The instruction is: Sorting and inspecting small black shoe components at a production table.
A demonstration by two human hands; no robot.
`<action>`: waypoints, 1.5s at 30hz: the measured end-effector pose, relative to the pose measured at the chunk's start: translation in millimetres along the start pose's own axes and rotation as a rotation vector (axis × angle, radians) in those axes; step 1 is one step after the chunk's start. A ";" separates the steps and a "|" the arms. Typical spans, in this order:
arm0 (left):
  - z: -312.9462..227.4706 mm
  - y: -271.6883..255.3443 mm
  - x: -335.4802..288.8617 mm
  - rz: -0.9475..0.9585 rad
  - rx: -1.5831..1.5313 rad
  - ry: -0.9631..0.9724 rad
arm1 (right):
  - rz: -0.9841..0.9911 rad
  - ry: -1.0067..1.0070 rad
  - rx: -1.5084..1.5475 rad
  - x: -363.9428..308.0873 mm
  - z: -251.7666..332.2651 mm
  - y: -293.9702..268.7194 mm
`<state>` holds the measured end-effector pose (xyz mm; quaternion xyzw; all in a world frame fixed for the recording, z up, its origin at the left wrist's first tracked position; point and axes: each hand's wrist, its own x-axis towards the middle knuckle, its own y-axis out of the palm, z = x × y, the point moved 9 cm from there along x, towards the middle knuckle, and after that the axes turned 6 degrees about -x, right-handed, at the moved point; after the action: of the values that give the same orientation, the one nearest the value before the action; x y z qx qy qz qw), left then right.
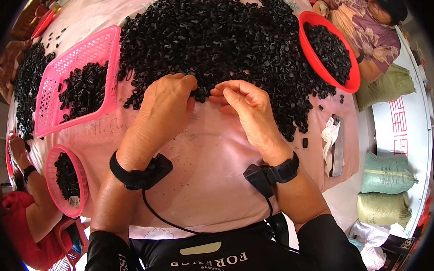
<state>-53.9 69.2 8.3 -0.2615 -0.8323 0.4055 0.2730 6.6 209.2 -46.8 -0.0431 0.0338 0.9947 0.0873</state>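
Observation:
A large heap of small black plastic pieces, many of them short and hollow, spreads over the pink-covered table. At its near edge my left hand is closed, thumb and forefinger pinching what looks like one small black piece, mostly hidden by the fingers. Just to its right, my right hand has its fingers loosely curved and apart, with nothing visible in them. Its fingertips are close to the heap's edge. The two hands face each other with a small gap between them.
A pink perforated basket and a smaller pink basket hold black pieces on the left. At the far right stands a red basin of pieces, beside another person. A white cloth lies by a dark flat object.

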 end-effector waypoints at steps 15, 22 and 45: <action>-12.7 -2.3 6.9 0.031 -0.472 -0.080 | 0.042 -0.099 -0.168 0.4 4.2 4.1; -0.9 -4.5 -0.6 0.110 -0.179 0.085 | 0.009 -0.109 -0.171 -1.2 9.1 5.0; -19.2 -13.3 6.1 0.073 -0.396 0.054 | 0.058 -0.050 -0.119 -3.8 6.4 9.5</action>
<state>-48.3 76.2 30.7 -0.3510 -0.8780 0.2366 0.2236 8.2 199.7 -39.5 -0.0224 -0.0262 0.9978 0.0567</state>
